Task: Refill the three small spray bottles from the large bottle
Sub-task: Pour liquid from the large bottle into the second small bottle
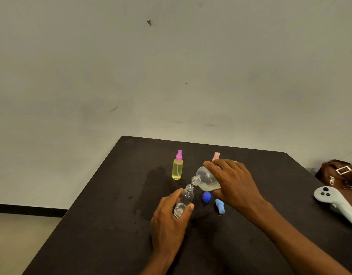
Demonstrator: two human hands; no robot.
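Head view: the left hand [169, 221] wraps the small clear bottle [184, 201], thumb on one side and fingers curled round the other. It steadies the bottle low on the dark matte table [111, 225] with the threaded neck left open to take liquid. A little clear liquid sits in the bottom, so filling looks barely begun.

Just above and to the right, the right hand [232, 183] grips the large bottle [207, 178] from over its top, fingers spread across the rounded, frosted plastic body. The bottle is tipped nearly flat, its open mouth almost touching the clear bottle's neck, which keeps the pour short and on target. Pale liquid pools along its lower side.

Below the right hand's palm lie a round blue cap [206, 196] and a light-blue sprayer [220, 206], set close by for refitting.

Beyond the left hand stands the yellow bottle [177, 168], a translucent cylinder with a pink spray top, upright and apart from the pour. Behind the right hand's knuckles a pink top [216, 155] shows, probably the third bottle, mostly hidden.

Well right of the right forearm rest a smooth white controller [337, 203] and a brown bag [337, 171] with metal buckles.
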